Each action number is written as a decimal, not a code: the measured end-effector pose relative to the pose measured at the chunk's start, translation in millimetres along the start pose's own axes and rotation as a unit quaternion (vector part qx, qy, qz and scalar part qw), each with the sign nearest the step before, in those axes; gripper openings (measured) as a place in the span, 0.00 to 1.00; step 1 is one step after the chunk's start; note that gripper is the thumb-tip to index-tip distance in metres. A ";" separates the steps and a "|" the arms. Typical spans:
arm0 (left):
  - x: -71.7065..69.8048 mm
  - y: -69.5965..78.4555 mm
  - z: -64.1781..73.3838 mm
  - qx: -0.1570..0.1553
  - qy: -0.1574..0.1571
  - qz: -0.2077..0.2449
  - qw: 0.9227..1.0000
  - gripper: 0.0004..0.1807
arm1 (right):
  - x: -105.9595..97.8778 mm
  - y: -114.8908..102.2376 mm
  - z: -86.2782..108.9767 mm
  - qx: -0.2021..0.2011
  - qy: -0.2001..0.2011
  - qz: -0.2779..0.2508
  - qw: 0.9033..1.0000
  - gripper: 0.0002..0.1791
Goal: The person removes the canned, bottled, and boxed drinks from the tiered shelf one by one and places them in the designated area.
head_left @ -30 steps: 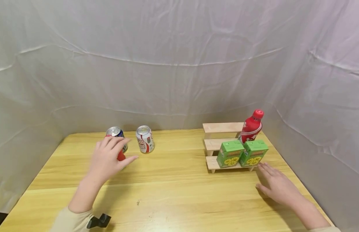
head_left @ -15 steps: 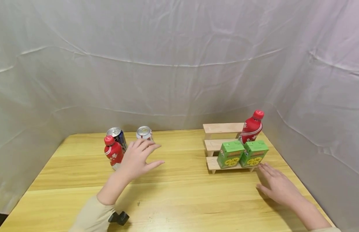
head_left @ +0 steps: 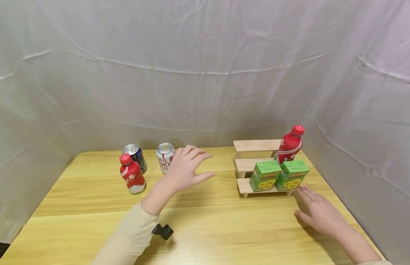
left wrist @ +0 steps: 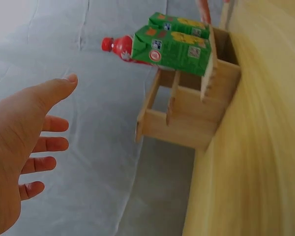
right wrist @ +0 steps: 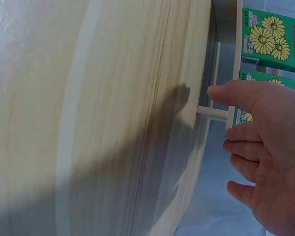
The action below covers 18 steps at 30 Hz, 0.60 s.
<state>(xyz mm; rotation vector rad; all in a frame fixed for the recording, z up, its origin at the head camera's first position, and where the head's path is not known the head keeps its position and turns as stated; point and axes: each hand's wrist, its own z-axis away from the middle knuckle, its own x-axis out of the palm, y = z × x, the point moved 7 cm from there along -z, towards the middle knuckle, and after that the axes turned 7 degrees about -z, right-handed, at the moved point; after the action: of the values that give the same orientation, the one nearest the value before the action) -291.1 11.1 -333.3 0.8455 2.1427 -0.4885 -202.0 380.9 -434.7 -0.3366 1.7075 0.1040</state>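
Observation:
My left hand (head_left: 185, 170) is over the table with thumb and fingers spread and nothing between them. It overlaps the right side of a white-and-red drink can (head_left: 163, 162) in the head view. In the left wrist view, it faces a three-tier wooden stand (left wrist: 182, 130). My right hand (head_left: 321, 212) lies low at the stand's front right corner, fingers extended, fingertips right by the lowest step. Two green drink cartons (head_left: 266, 176) with yellow flowers stand side by side on that step. Behind them, a red bottle (head_left: 288, 148) rises from the stand.
Another red bottle (head_left: 133, 176) stands upright on the wooden table (head_left: 224, 228) at the left, in front of a dark blue can (head_left: 138, 157). Grey cloth (head_left: 205, 99) hangs behind the table and along its sides. A black strap mount (head_left: 163, 231) sticks out from my left sleeve.
My left hand has come away from the left red bottle, leaving it standing, and has swung right past the white-and-red can. My right hand has stayed by the stand.

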 end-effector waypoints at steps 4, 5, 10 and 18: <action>5.2 8.3 -22.0 -0.003 -0.011 0.006 1.000 0.31 | -1.2 -0.8 0.3 -0.005 0.006 0.003 1.000 0.42; 6.4 10.7 -27.6 -0.002 -0.010 0.007 1.000 0.31 | -1.1 -0.6 0.6 -0.006 0.006 0.003 1.000 0.42; 16.1 19.7 -53.4 -0.006 -0.020 0.016 1.000 0.30 | -0.6 0.4 1.1 -0.008 0.009 0.002 1.000 0.42; 33.4 31.0 -82.5 -0.025 -0.037 0.041 0.998 0.31 | -0.6 1.1 -0.8 0.007 -0.009 -0.005 1.000 0.43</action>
<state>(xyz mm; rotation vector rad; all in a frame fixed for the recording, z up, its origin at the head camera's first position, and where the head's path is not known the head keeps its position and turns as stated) -328.2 94.3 -309.0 0.8706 2.0346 -0.4160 -202.9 381.8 -434.0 -0.3326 1.6878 0.0888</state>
